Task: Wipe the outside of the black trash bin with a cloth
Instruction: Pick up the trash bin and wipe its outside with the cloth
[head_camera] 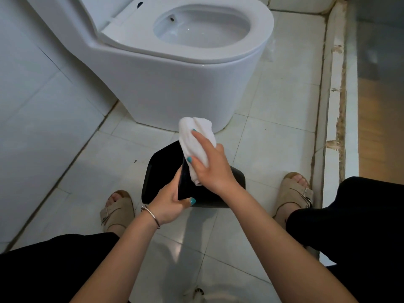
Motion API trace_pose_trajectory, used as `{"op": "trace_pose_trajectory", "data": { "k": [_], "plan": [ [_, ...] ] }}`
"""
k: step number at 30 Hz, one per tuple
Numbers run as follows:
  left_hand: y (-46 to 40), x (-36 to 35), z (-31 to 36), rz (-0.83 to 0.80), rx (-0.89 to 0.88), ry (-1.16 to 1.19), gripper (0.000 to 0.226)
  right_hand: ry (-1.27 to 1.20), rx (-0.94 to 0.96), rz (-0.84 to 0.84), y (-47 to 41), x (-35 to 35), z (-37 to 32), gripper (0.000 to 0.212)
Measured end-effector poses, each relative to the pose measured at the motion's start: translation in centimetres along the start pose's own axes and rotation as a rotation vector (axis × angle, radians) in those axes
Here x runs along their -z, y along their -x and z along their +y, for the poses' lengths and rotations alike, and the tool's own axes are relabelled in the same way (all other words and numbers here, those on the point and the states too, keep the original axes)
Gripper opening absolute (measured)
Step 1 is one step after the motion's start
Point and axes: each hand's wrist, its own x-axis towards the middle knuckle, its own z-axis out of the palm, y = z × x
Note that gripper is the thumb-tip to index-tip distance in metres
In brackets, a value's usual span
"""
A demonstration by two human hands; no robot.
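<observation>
Room: bathroom, pale wall tiles at left, raised sill with crumbling sealant at right, wood floor beyond it.
Floor (273,127): glossy white tiles, dark grout lines, a few dark specks; bin stood on it between the feet.
Toilet (175,68): white, seat down, lid up, just beyond the bin.
Legs: black trousers, beige sandals (117,207) either side of the bin, crouched stance judged.
Trash bin (150,178): black, seen from above; flat black panel, likely a lid, raised on edge over it.
Cloth (192,143): white, bunched, pressed against the raised panel.
Right hand (209,165): fingers curled round the cloth, thumb pinching it.
Left hand (168,204): fingers gripped on the panel's lower edge, bracelet worn at wrist.
Step in hand: panel face being wiped, judged; bin walls apparently not yet reached.
Doing it well: panel to be kept braced by the left hand; cloth flattened for wider contact; long overlapping strokes top to bottom; bin turned so every outer side is covered.
</observation>
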Motion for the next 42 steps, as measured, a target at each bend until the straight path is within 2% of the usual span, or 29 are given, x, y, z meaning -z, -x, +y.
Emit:
{"op": "trace_pose_trajectory", "data": {
  "k": [4, 10, 12, 15, 19, 24, 27, 30, 34, 37, 42],
  "plan": [
    [0.2, 0.0, 0.0, 0.027, 0.006, -0.003, 0.097, 0.011, -0.009, 0.031, -0.3, 0.2, 0.7, 0.057],
    [0.5, 0.7, -0.5, 0.068, 0.058, 0.025, 0.091, 0.082, -0.324, 0.107, 0.0, 1.6, 6.6, 0.054],
    [0.4, 0.8, -0.8, 0.067, 0.055, 0.021, 0.092, 0.092, -0.349, 0.106, 0.3, 1.4, 6.5, 0.055],
    [0.5, 1.0, -1.0, 0.088, 0.043, 0.023, 0.094, 0.125, -0.239, 0.065, 0.4, 0.0, 3.5, 0.056],
    [1.1, 1.1, -0.9, 0.078, -0.033, 0.009, 0.088, 0.104, -0.002, -0.019, 1.6, -2.2, -0.1, 0.059],
    [1.6, 1.5, -1.0, 0.107, -0.025, 0.036, 0.085, 0.087, 0.002, 0.01, 1.8, -2.2, 1.5, 0.058],
    [1.8, 2.0, -1.2, 0.142, 0.02, 0.082, 0.082, 0.14, -0.123, 0.081, 1.9, -1.1, 4.9, 0.058],
    [1.7, 1.9, -1.2, 0.128, 0.052, 0.094, 0.08, 0.146, -0.327, 0.136, 2.3, 0.5, 8.9, 0.056],
    [1.1, 1.8, -0.6, 0.091, 0.069, 0.058, 0.082, 0.158, -0.497, 0.136, 2.5, 0.7, 9.2, 0.056],
    [0.9, 1.9, -0.5, 0.07, 0.056, 0.063, 0.083, 0.174, -0.43, 0.12, 2.2, -0.2, 7.0, 0.059],
    [0.3, 1.8, 0.0, 0.048, 0.008, 0.083, 0.084, 0.109, -0.15, 0.054, 2.6, -1.8, 1.9, 0.061]
  ]
}}
